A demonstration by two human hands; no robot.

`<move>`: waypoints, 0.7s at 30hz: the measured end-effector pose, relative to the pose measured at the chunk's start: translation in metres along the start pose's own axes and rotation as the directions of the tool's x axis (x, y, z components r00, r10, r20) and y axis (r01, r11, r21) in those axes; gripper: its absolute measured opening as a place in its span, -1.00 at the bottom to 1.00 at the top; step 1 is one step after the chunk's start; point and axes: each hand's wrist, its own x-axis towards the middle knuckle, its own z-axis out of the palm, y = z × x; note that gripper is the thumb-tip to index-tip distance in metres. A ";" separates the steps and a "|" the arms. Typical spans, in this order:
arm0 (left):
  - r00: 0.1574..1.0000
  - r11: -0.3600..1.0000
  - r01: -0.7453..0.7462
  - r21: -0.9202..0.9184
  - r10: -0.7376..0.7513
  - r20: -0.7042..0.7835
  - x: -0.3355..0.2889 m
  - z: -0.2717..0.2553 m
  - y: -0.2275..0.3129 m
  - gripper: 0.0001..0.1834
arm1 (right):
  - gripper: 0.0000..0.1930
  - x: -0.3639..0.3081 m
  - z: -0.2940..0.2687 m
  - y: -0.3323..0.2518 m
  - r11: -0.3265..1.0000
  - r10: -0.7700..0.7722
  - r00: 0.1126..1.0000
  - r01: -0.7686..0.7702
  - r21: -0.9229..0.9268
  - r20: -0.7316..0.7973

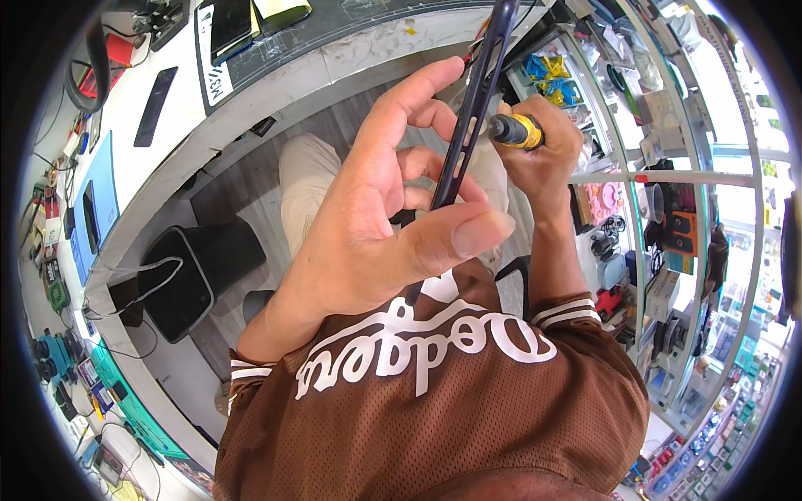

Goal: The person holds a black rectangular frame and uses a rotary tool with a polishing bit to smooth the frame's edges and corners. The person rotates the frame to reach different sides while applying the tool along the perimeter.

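My left hand is raised in front of my chest, its fingers curled round a slim dark phone frame. The frame is tilted and seen edge-on, with slots along its side. Thin reddish wires show near its upper end. Just right of the frame, my right hand is closed on a yellow-and-black screwdriver, whose dark end points toward the frame. Whether that end touches the frame, I cannot tell. The frame's broad faces are hidden at this angle.
A white workbench curves ahead and to my left, bearing a dark work mat, a black phone and a blue panel. Below it stands a black bin. Glass shelves with goods line my right side.
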 end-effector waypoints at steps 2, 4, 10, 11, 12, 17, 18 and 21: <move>1.000 1.000 0.002 0.017 -0.002 -0.007 -0.001 0.001 0.000 0.40 | -0.78 0.000 -0.001 0.001 1.000 -0.002 1.000 0.002 -0.020 -0.011; 1.000 0.999 0.004 0.032 -0.004 -0.012 -0.001 0.002 0.001 0.39 | -0.78 0.004 -0.003 -0.001 0.998 -0.019 0.999 0.018 -0.052 -0.025; 1.000 0.999 -0.005 0.051 0.006 -0.012 0.000 0.002 0.000 0.39 | -0.77 0.005 -0.004 0.003 0.996 -0.070 0.997 0.067 -0.066 -0.039; 1.000 0.999 -0.004 0.054 0.005 -0.015 0.000 0.003 0.000 0.39 | -0.77 0.006 -0.004 0.003 0.996 -0.063 0.997 0.060 -0.069 -0.044; 1.000 0.998 -0.003 0.057 0.004 -0.017 0.000 0.003 0.000 0.39 | -0.77 0.006 -0.004 0.003 0.996 -0.057 0.997 0.053 -0.072 -0.050; 1.000 0.998 0.004 0.060 -0.004 -0.009 -0.001 0.004 0.000 0.39 | -0.77 0.006 -0.004 0.002 0.997 -0.004 0.998 0.000 -0.071 -0.061; 1.000 0.998 0.010 0.064 -0.009 -0.009 -0.001 0.004 0.001 0.39 | -0.77 0.005 -0.005 0.002 0.997 -0.011 0.998 0.005 -0.080 -0.065; 1.000 0.999 -0.002 0.054 0.002 -0.016 -0.001 0.004 -0.001 0.39 | -0.77 0.003 -0.003 0.004 0.998 -0.034 0.997 0.031 -0.050 -0.065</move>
